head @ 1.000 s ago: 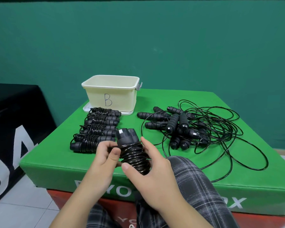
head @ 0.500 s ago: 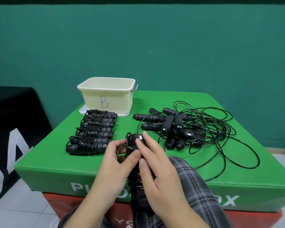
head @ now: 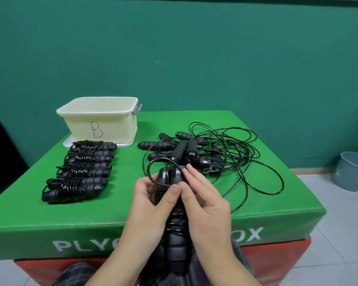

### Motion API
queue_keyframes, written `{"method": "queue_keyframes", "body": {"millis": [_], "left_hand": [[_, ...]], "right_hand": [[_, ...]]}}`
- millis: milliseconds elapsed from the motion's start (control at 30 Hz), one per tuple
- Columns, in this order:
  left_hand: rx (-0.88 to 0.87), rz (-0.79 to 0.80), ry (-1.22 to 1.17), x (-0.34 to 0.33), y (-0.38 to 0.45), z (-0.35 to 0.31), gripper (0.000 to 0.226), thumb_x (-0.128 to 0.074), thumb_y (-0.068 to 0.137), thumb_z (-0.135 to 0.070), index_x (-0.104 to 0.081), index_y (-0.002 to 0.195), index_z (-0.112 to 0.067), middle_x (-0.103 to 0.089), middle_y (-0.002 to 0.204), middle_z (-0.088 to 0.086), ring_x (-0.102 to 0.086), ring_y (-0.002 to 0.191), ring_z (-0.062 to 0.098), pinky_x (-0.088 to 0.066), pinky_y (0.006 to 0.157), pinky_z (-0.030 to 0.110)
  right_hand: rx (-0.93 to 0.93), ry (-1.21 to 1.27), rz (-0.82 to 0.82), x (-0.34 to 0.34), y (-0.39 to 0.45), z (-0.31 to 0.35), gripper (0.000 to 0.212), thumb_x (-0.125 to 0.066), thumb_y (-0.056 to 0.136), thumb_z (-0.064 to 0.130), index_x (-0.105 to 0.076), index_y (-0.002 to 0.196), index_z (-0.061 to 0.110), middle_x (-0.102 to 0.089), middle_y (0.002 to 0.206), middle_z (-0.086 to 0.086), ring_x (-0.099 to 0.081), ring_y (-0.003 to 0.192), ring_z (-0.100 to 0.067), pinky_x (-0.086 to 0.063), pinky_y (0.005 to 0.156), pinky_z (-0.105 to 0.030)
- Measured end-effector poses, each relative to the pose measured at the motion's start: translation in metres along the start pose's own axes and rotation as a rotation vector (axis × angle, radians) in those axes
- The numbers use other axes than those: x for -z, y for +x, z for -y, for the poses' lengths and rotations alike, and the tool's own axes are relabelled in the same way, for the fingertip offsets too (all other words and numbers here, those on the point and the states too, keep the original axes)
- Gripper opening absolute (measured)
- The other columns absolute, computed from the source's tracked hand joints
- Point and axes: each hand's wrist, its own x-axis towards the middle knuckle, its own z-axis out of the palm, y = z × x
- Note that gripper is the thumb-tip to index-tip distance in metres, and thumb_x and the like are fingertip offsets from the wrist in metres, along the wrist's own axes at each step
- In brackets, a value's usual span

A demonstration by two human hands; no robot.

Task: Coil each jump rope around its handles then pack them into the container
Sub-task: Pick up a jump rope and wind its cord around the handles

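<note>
Both hands hold one rope (head: 175,205) over the near edge of the green surface (head: 120,205), above the person's lap. The left hand (head: 151,205) grips it from the left, thumb pressed on the coils and fingers (head: 142,183) curled behind the upper part. The right hand (head: 207,205) grips it from the right, its fingers (head: 194,176) pinching the cord at the handle tops. The two handles lie side by side, long axis running near to far, caps pointing away toward the far side; cord wraps their middle, and a free loop (head: 153,170) stands out to the left of the caps.

Four coiled ropes (head: 81,172) lie in a row on the left of the surface, long axes left to right. Just beyond them stands the container (head: 99,120), marked B, open-topped. On the right lies a tangle (head: 205,155) of loose handles and cord, its loops reaching close to the right edge. A bare green strip runs between the row and the tangle, from the hands toward the container.
</note>
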Motion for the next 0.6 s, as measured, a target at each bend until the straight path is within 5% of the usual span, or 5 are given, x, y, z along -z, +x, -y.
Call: {"method": "queue_keyframes", "body": {"millis": [133,367,500,600], "left_hand": [[0.003,0.002,0.100,-0.001,0.006,0.001,0.066,-0.083,0.052,-0.053,-0.050,0.101,-0.025,-0.066,0.102,-0.002,-0.065,0.088,0.001,-0.045,0.079,0.023],[-0.043,0.033,0.267,0.004,0.007,0.004,0.102,-0.048,0.039,-0.097,-0.049,0.105,-0.020,-0.066,0.102,0.002,-0.064,0.094,0.009,-0.048,0.088,0.032],[0.058,0.068,0.330,0.001,0.009,-0.001,0.083,-0.054,0.043,-0.092,-0.049,0.098,-0.030,-0.069,0.093,-0.002,-0.067,0.087,0.014,-0.050,0.089,0.049],[0.090,0.087,0.471,-0.005,0.009,-0.008,0.053,-0.065,0.064,-0.071,-0.045,0.095,-0.033,-0.067,0.092,-0.007,-0.065,0.087,0.013,-0.050,0.086,0.042]], "right_hand": [[-0.066,0.079,0.008,0.005,0.003,-0.004,0.030,-0.068,0.085,0.023,-0.069,0.088,0.053,-0.062,0.117,0.029,-0.056,0.115,0.005,-0.043,0.104,-0.027],[-0.013,-0.060,0.131,0.014,0.006,-0.009,0.041,-0.057,0.074,0.057,-0.055,0.114,0.048,-0.049,0.126,0.037,-0.044,0.122,0.014,-0.034,0.103,-0.010],[0.066,-0.145,0.106,0.017,0.010,-0.011,0.036,-0.052,0.081,0.058,-0.054,0.115,0.045,-0.052,0.127,0.026,-0.046,0.121,0.014,-0.032,0.100,-0.006],[0.060,-0.152,0.008,0.016,0.009,-0.012,0.024,-0.050,0.087,0.045,-0.058,0.109,0.043,-0.057,0.121,0.021,-0.051,0.114,0.011,-0.035,0.095,-0.005]]}}
